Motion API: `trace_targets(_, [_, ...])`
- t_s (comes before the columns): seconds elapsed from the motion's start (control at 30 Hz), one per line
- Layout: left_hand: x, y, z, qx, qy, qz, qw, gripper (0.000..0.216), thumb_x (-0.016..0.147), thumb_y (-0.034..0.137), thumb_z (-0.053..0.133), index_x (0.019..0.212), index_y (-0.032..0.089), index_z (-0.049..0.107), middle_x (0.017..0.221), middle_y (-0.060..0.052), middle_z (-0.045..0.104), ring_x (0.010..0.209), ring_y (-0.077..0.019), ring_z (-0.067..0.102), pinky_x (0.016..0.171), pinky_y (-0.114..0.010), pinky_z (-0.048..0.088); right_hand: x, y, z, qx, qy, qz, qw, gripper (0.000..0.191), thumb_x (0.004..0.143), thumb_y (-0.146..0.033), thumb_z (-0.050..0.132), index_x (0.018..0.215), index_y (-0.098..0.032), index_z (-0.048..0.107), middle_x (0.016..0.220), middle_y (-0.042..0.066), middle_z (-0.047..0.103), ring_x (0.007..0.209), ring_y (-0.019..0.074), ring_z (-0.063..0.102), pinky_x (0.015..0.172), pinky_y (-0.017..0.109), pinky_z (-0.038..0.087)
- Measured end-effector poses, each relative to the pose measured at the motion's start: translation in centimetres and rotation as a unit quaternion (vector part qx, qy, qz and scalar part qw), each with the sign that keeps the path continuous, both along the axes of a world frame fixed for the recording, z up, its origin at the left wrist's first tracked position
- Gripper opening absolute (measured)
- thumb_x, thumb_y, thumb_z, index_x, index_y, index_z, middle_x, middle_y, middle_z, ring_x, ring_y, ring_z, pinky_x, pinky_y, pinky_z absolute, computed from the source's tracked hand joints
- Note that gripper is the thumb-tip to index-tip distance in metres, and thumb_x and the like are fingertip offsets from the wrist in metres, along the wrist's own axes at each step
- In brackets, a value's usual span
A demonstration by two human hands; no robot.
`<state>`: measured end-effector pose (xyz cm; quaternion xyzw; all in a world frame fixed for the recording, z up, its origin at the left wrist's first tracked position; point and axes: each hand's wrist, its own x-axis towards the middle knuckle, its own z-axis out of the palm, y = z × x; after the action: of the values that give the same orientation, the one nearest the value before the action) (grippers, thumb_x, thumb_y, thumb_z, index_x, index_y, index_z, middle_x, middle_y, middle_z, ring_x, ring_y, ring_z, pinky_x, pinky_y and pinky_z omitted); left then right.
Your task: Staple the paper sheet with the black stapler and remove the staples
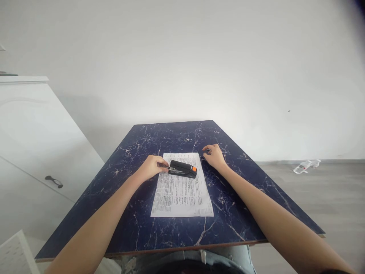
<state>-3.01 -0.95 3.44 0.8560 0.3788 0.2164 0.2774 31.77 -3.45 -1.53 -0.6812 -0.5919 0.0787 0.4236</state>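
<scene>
Left fingers (162, 160) only pinch one end of the stapler (182, 166) to their right, so it could twist, rumpling the paper (182, 198); right fingers (210, 147) (curled, can't tell if gripping) aren't steadying it.

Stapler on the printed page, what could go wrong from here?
Pinched fingers: the left hand has its fingertips right at one end of the stapler, so a sudden press might nip them.

Shifting paper: the right hand is off the printed page, so if the stapler were dragged, the page might slide or crease beneath it.
</scene>
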Motion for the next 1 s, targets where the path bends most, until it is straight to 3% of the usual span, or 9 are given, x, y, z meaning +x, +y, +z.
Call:
trace_targets(0.23, [-0.2, 0.1, -0.2, -0.003, -0.006, -0.007, 1.0, 0.02, 0.078, 0.04, 0.083, 0.092, 0.026, 0.084, 0.095, -0.008, 0.079, 0.084, -0.026, 0.072, 0.076, -0.037, 0.055, -0.2, -0.1, 0.1, -0.003, -0.012, 0.01, 1.0, 0.021, 0.077, -0.015, 0.062, 0.092, -0.021, 0.075, 0.103, 0.007, 0.054, 0.08, 0.0187, 0.06, 0.087, 0.038, 0.052])
trace_targets(0.43, [-0.9, 0.2, -0.2, -0.029, -0.027, -0.031, 0.999, 0.029, 0.08, 0.037, 0.082, 0.108, 0.029, 0.083, 0.104, -0.008, 0.079, 0.092, -0.0264, 0.073, 0.083, -0.038, 0.058, -0.6, -0.2, 0.6, 0.015, -0.021, 0.035, 0.999, 0.018, 0.078, -0.016, 0.061, 0.089, -0.02, 0.074, 0.097, 0.006, 0.06, 0.081, 0.02, 0.062, 0.085, 0.037, 0.052])
trace_targets(0.6, [-1.6, 0.1, 0.4, -0.025, -0.026, -0.073, 0.997, 0.022, 0.086, 0.038, 0.077, 0.106, 0.032, 0.084, 0.109, -0.007, 0.079, 0.097, -0.0272, 0.074, 0.09, -0.041, 0.059, -1.8, -1.0, 1.5, 0.041, -0.031, 0.084, 0.995, 0.015, 0.082, -0.017, 0.06, 0.089, -0.021, 0.072, 0.094, 0.005, 0.063, 0.08, 0.0195, 0.063, 0.082, 0.035, 0.052])
trace_targets(0.73, [-1.5, 0.0, 0.4, 0.002, -0.026, -0.074, 0.997, 0.02, 0.088, 0.04, 0.074, 0.101, 0.031, 0.085, 0.106, -0.007, 0.08, 0.095, -0.0266, 0.075, 0.092, -0.041, 0.059, -2.7, -1.5, 1.8, 0.031, -0.049, 0.127, 0.99, 0.014, 0.084, -0.016, 0.06, 0.085, -0.021, 0.073, 0.094, 0.005, 0.062, 0.079, 0.0186, 0.063, 0.08, 0.034, 0.051])
trace_targets(1.0, [-1.3, -0.3, 0.6, 0.054, -0.022, -0.051, 0.997, 0.014, 0.089, 0.037, 0.073, 0.092, 0.031, 0.085, 0.097, -0.004, 0.081, 0.088, -0.0243, 0.076, 0.089, -0.038, 0.059, -2.8, -1.3, 1.4, 0.023, -0.066, 0.141, 0.987, 0.016, 0.083, -0.011, 0.061, 0.086, -0.02, 0.074, 0.094, 0.004, 0.063, 0.078, 0.017, 0.063, 0.078, 0.032, 0.049])
